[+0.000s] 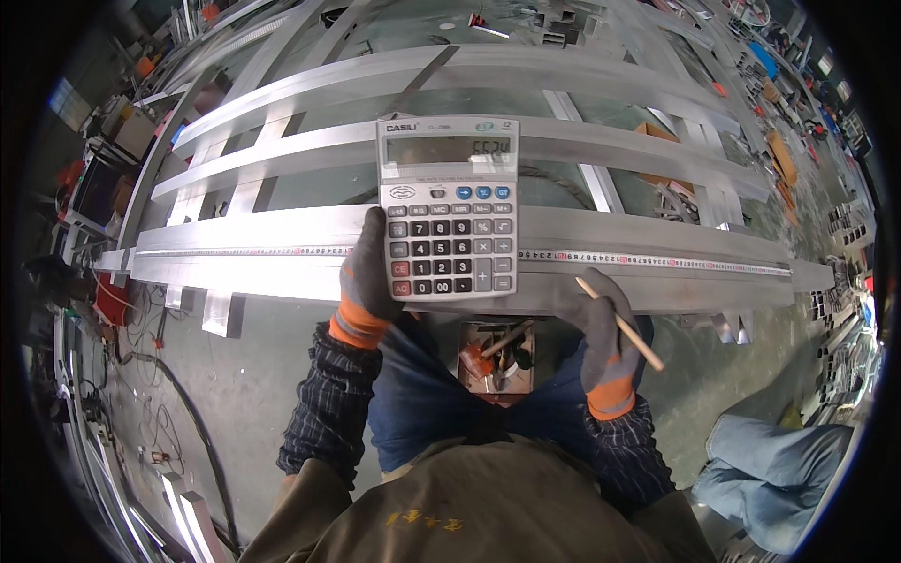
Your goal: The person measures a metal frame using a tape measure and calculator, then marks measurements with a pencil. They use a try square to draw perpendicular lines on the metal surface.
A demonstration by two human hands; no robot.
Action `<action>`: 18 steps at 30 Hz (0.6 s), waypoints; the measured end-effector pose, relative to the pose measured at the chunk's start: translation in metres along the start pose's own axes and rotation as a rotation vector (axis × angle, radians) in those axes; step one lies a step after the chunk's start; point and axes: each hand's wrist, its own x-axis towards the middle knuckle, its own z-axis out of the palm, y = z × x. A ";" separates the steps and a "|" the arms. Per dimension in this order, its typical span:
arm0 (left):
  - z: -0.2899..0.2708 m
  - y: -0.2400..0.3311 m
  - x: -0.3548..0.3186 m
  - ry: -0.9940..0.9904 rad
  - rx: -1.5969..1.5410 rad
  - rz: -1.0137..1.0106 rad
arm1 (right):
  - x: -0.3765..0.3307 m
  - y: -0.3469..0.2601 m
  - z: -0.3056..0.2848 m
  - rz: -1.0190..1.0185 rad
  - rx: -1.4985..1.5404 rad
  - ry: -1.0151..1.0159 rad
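Note:
My left hand (369, 286), in a dark glove with an orange cuff, grips a silver-grey calculator (450, 194) by its lower left edge. The calculator is held face up above the nearest aluminium bar (225, 230), and digits show on its screen. Along that bar lies a measuring tape (657, 262), its middle hidden behind the calculator. To the right, my right hand (605, 324), gloved the same way, is closed around a thin wooden pencil (642, 347). The pencil slants down to the right, over the bar's near edge.
More aluminium bars (601, 70) run across and beneath, forming a rack. Between my knees stands a small box (496, 399) of tools with an orange-headed mallet (477, 361). A person's jeans-clad leg (765, 460) is at lower right. A black cable (192, 413) crosses the floor at left.

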 end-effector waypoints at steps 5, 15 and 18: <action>-0.026 -0.017 0.005 0.065 0.187 0.137 | 0.001 0.004 -0.028 -0.175 -0.333 -0.024; -0.041 -0.043 0.001 0.122 -0.126 0.040 | 0.020 0.000 -0.051 -0.347 -0.497 0.081; -0.039 -0.033 0.004 0.091 -0.474 -0.164 | 0.020 0.004 -0.060 -0.352 -0.549 0.104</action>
